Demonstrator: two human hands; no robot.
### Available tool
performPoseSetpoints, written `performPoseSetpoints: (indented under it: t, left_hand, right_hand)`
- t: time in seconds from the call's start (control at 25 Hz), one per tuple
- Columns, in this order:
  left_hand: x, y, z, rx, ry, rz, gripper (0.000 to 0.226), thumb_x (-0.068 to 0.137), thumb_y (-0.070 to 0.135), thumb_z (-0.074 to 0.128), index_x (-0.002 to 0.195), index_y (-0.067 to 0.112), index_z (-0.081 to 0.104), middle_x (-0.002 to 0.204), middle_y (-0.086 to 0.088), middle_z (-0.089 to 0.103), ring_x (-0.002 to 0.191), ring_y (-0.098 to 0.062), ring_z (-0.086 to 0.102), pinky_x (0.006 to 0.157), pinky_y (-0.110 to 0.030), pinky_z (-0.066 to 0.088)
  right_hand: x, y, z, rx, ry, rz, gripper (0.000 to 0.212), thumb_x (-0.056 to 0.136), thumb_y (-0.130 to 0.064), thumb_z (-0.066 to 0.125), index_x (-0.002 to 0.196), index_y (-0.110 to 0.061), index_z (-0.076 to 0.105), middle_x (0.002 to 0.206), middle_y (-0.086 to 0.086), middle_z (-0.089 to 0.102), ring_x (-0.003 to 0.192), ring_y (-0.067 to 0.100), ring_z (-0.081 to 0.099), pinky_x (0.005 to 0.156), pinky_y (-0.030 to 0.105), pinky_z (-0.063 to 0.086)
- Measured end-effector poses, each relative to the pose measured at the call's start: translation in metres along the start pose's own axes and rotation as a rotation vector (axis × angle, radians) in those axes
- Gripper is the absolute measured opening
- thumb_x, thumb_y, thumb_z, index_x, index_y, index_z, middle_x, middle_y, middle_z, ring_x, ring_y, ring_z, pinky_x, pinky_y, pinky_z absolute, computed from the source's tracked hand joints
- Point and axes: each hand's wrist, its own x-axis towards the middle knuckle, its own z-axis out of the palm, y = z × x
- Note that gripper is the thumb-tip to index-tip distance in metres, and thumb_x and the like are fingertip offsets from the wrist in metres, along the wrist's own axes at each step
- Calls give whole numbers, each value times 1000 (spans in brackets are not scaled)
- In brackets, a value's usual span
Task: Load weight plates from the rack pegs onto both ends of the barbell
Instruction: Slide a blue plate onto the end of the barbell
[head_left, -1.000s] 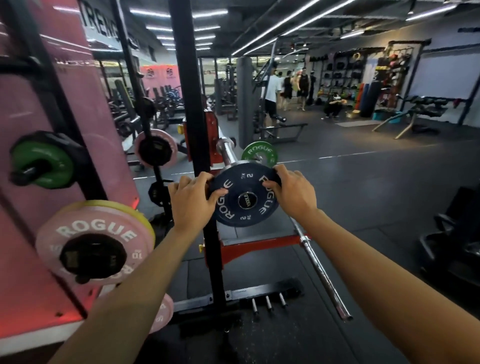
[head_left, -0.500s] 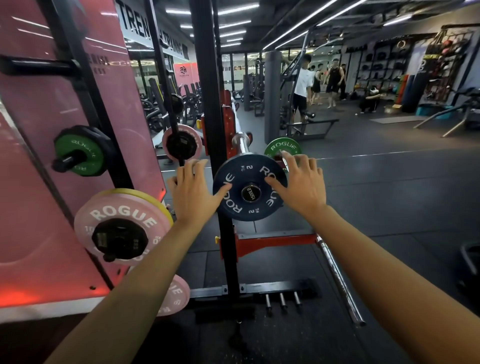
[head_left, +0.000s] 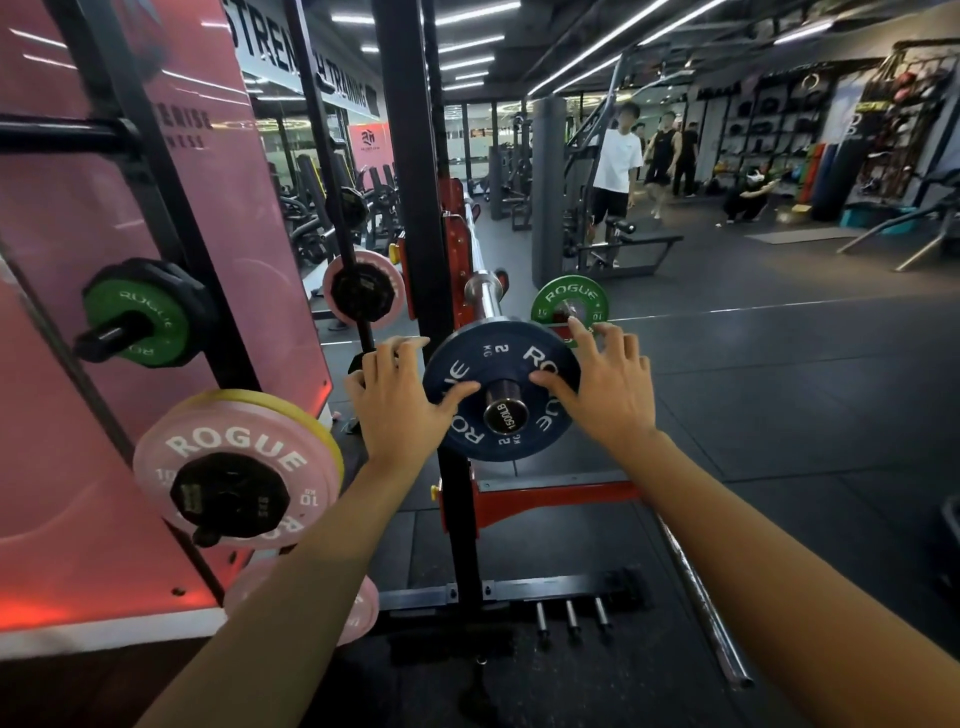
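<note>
Gym floor behind, our left hand and right hand press spread, open fingers on the blue plate, threaded on the barbell sleeve pointing at us.

- A person in a white shirt stands by a grey pillar.
- Someone crouches near the far storage shelves (contents too small to tell).

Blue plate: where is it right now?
Centre of the head view: the blue plate sits on the near barbell end, between the left hand and right hand, both with fingers spread on its face.
</note>
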Motion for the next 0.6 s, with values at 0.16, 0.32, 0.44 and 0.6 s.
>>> performPoseSetpoints:
  t: [0.16,0.32,0.44,0.6]
  left_hand:
    - [25,-13,35,-27,32,-3,82,72,76,66,125,14,55,123,-6,56,115,-29,51,93,-49,41]
    - [67,-35,80,-37,-18,-31,86,71,79,63,126,13,56,122,-7,58,115,-30,51,92,-50,41]
    - [96,-48,115,-38,-35,-33,86,71,81,59,124,13,58,119,-7,60,111,-30,53,89,-48,38]
    - [124,-62,155,-66,-36,-52,86,72,85,52,121,14,58,115,-5,61,109,-29,53,89,-49,37]
  right_hand:
    - [32,2,25,-37,-24,14,81,84,-75,41,144,-20,37,138,15,42,123,36,41,94,53,44]
    - [81,3,55,-71,-59,33,82,83,-77,42,142,-20,37,141,13,41,127,35,40,97,51,40]
    - [116,4,75,-103,-74,52,80,82,-76,45,139,-20,40,137,12,44,123,33,44,94,49,42]
    - [146,6,109,-84,-67,81,73,85,-74,42,131,-18,48,125,12,52,113,33,50,87,47,44]
